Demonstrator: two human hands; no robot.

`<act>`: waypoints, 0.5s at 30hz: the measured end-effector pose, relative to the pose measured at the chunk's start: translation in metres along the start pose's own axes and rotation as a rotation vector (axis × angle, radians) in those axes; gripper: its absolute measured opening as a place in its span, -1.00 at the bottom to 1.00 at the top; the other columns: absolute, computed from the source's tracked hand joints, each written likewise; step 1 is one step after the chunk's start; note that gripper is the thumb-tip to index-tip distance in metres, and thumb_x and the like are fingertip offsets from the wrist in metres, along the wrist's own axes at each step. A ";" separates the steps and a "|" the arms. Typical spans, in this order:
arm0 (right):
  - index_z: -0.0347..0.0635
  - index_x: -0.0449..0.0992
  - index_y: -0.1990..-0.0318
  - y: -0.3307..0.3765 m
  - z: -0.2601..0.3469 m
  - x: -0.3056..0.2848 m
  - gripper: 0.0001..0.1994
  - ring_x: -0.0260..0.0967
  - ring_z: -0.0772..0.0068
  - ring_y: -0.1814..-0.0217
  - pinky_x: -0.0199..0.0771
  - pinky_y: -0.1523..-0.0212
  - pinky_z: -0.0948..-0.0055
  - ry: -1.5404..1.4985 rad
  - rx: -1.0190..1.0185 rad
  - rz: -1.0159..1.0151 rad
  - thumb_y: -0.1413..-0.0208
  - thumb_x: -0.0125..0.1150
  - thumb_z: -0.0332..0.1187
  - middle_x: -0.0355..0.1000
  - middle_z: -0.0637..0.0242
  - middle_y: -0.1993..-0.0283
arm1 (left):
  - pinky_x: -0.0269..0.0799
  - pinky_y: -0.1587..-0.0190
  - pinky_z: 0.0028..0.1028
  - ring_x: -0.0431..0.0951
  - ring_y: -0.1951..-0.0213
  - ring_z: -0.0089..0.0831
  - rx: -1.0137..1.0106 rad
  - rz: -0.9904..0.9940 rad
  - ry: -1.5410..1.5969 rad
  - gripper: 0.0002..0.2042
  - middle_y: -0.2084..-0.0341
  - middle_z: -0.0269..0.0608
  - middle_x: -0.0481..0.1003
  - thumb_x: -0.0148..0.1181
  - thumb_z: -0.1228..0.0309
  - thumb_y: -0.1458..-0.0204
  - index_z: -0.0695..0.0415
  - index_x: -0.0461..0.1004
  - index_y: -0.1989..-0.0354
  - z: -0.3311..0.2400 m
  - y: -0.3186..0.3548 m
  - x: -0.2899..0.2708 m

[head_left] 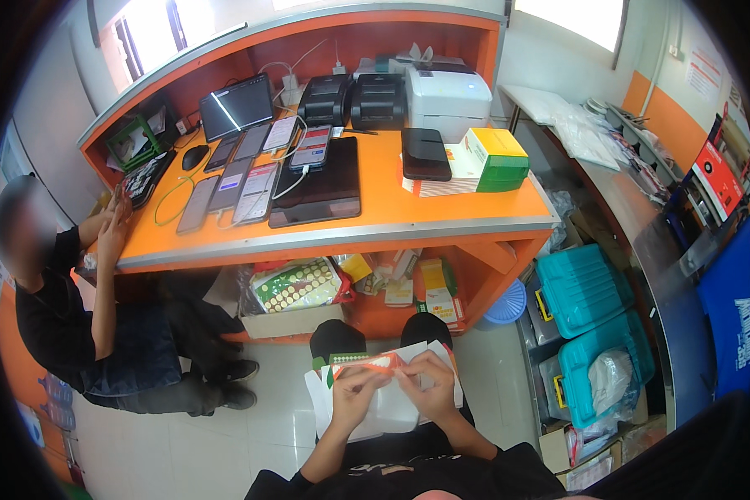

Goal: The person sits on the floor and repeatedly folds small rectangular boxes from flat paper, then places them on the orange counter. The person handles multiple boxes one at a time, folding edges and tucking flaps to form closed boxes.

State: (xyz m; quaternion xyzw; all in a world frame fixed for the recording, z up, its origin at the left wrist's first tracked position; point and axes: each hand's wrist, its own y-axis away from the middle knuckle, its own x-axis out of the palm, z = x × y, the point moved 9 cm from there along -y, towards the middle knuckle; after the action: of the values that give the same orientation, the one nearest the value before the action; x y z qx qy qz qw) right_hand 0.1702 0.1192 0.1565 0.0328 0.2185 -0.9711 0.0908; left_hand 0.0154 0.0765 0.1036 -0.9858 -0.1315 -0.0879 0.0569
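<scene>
Over my lap, both hands are closed with fingertips brought close together at an orange-and-white printed paper piece (377,363). My left hand (356,398) pinches its lower edge, and my right hand (427,387) grips it at the right end. Whether it is a folded leaflet or a sticker sheet I cannot tell. White sheets (387,414) lie across my thighs beneath the hands. A green strip with pale dots (347,358) shows just beyond the left fingers.
Ahead stands an orange desk (442,213) with phones, a black tablet (335,196), a laptop (237,107), printers (448,98) and a yellow-green box (496,158). A co-worker (67,308) sits at left. Teal toolboxes (579,287) stand at right. Packed cartons fill the desk's lower shelf.
</scene>
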 end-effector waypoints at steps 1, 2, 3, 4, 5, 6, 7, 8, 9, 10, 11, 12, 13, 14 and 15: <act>-0.29 0.58 0.42 0.000 0.003 0.002 -0.91 0.36 0.50 0.43 0.34 0.37 0.57 -0.003 -0.019 0.029 0.11 0.36 -0.60 0.40 0.31 0.46 | 0.39 0.25 -0.58 0.53 0.34 -0.56 -0.027 0.019 0.029 -0.91 0.38 -0.21 0.60 0.26 0.60 0.01 0.31 0.62 0.32 0.002 0.000 0.000; -0.28 0.57 0.42 -0.002 0.007 0.003 -0.91 0.37 0.49 0.43 0.34 0.38 0.57 0.003 -0.059 0.054 0.11 0.36 -0.60 0.41 0.30 0.46 | 0.40 0.24 -0.58 0.54 0.34 -0.56 -0.050 0.036 0.071 -0.90 0.37 -0.20 0.61 0.26 0.60 0.01 0.31 0.62 0.32 0.005 0.000 -0.001; -0.28 0.57 0.42 -0.004 0.011 0.005 -0.91 0.37 0.48 0.42 0.34 0.38 0.57 0.006 -0.105 0.091 0.11 0.36 -0.60 0.41 0.30 0.46 | 0.40 0.22 -0.58 0.55 0.34 -0.55 -0.078 0.052 0.077 -0.90 0.36 -0.21 0.61 0.27 0.61 0.02 0.31 0.62 0.31 0.007 0.000 -0.002; -0.28 0.57 0.42 -0.005 0.013 0.006 -0.91 0.38 0.47 0.42 0.34 0.39 0.57 0.010 -0.137 0.125 0.11 0.36 -0.60 0.41 0.30 0.46 | 0.41 0.21 -0.58 0.56 0.34 -0.55 -0.104 0.066 0.096 -0.89 0.36 -0.21 0.61 0.27 0.61 0.02 0.31 0.61 0.30 0.009 0.000 -0.002; -0.27 0.57 0.41 -0.007 0.015 0.007 -0.91 0.39 0.46 0.42 0.36 0.39 0.55 0.017 -0.157 0.168 0.10 0.37 -0.58 0.42 0.30 0.45 | 0.42 0.20 -0.57 0.57 0.34 -0.55 -0.129 0.080 0.115 -0.89 0.36 -0.21 0.61 0.27 0.61 0.02 0.31 0.61 0.29 0.011 0.000 -0.002; -0.26 0.57 0.39 -0.008 0.016 0.008 -0.90 0.39 0.45 0.43 0.39 0.40 0.54 0.024 -0.163 0.208 0.09 0.38 -0.56 0.42 0.30 0.44 | 0.42 0.19 -0.58 0.57 0.32 -0.55 -0.113 0.095 0.130 -0.86 0.35 -0.23 0.61 0.28 0.61 0.02 0.30 0.60 0.26 0.010 -0.001 -0.003; -0.25 0.57 0.37 -0.008 0.020 0.009 -0.89 0.40 0.43 0.43 0.41 0.41 0.52 0.000 -0.203 0.235 0.08 0.39 -0.54 0.43 0.30 0.43 | 0.43 0.18 -0.58 0.57 0.30 -0.56 -0.097 0.110 0.145 -0.84 0.33 -0.24 0.60 0.28 0.60 0.01 0.30 0.58 0.23 0.008 -0.002 -0.002; -0.25 0.57 0.37 -0.009 0.022 0.010 -0.88 0.41 0.42 0.43 0.42 0.41 0.51 0.053 -0.225 0.256 0.08 0.40 -0.53 0.44 0.29 0.43 | 0.43 0.17 -0.58 0.56 0.29 -0.56 -0.080 0.120 0.163 -0.82 0.32 -0.25 0.60 0.29 0.60 0.01 0.29 0.57 0.20 0.007 -0.003 -0.002; -0.25 0.57 0.37 -0.008 0.027 0.010 -0.88 0.42 0.41 0.43 0.43 0.41 0.50 0.077 -0.280 0.264 0.09 0.41 -0.51 0.45 0.28 0.42 | 0.43 0.16 -0.58 0.56 0.28 -0.56 -0.083 0.109 0.154 -0.80 0.30 -0.26 0.59 0.29 0.59 0.01 0.29 0.56 0.18 0.008 -0.003 -0.002; -0.25 0.58 0.37 -0.008 0.030 0.012 -0.87 0.43 0.39 0.43 0.44 0.41 0.49 0.105 -0.302 0.277 0.09 0.42 -0.50 0.46 0.28 0.41 | 0.43 0.16 -0.57 0.56 0.27 -0.57 -0.084 0.092 0.147 -0.78 0.29 -0.27 0.58 0.29 0.59 0.00 0.29 0.54 0.15 0.010 -0.003 -0.003; -0.26 0.58 0.38 -0.006 0.034 0.010 -0.86 0.45 0.38 0.42 0.45 0.41 0.48 0.133 -0.330 0.248 0.12 0.43 -0.51 0.46 0.27 0.42 | 0.43 0.15 -0.57 0.56 0.26 -0.57 -0.086 0.076 0.141 -0.76 0.27 -0.28 0.58 0.30 0.58 0.00 0.29 0.52 0.13 0.012 -0.003 -0.004; -0.27 0.58 0.39 -0.005 0.034 0.009 -0.84 0.46 0.37 0.41 0.46 0.40 0.48 0.166 -0.326 0.223 0.16 0.45 -0.53 0.47 0.26 0.42 | 0.44 0.16 -0.57 0.55 0.24 -0.57 -0.151 -0.001 0.192 -0.76 0.24 -0.27 0.56 0.28 0.58 -0.01 0.27 0.50 0.11 0.021 0.001 -0.007; -0.29 0.58 0.40 -0.004 0.035 0.010 -0.83 0.48 0.36 0.40 0.47 0.40 0.48 0.200 -0.330 0.206 0.19 0.46 -0.54 0.47 0.25 0.42 | 0.45 0.16 -0.56 0.55 0.25 -0.57 -0.158 -0.010 0.164 -0.77 0.24 -0.26 0.56 0.26 0.59 -0.02 0.27 0.51 0.12 0.024 0.002 -0.007; -0.29 0.58 0.40 -0.003 0.036 0.007 -0.83 0.49 0.36 0.40 0.48 0.40 0.49 0.215 -0.354 0.144 0.19 0.46 -0.55 0.47 0.25 0.42 | 0.46 0.17 -0.56 0.55 0.25 -0.57 -0.157 -0.017 0.147 -0.79 0.25 -0.25 0.56 0.25 0.60 -0.03 0.28 0.51 0.13 0.026 0.003 -0.007; -0.29 0.59 0.39 -0.002 0.038 0.005 -0.83 0.50 0.37 0.41 0.49 0.41 0.50 0.229 -0.385 0.091 0.19 0.46 -0.55 0.48 0.25 0.43 | 0.46 0.17 -0.56 0.55 0.26 -0.57 -0.152 -0.031 0.143 -0.81 0.26 -0.23 0.57 0.23 0.61 -0.04 0.28 0.52 0.15 0.028 0.003 -0.008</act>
State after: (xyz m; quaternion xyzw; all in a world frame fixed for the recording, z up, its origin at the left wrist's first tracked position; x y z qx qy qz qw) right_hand 0.1639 0.1044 0.1910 0.1346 0.4070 -0.8963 0.1137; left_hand 0.0134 0.0754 0.0741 -0.9763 -0.1355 -0.1684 -0.0103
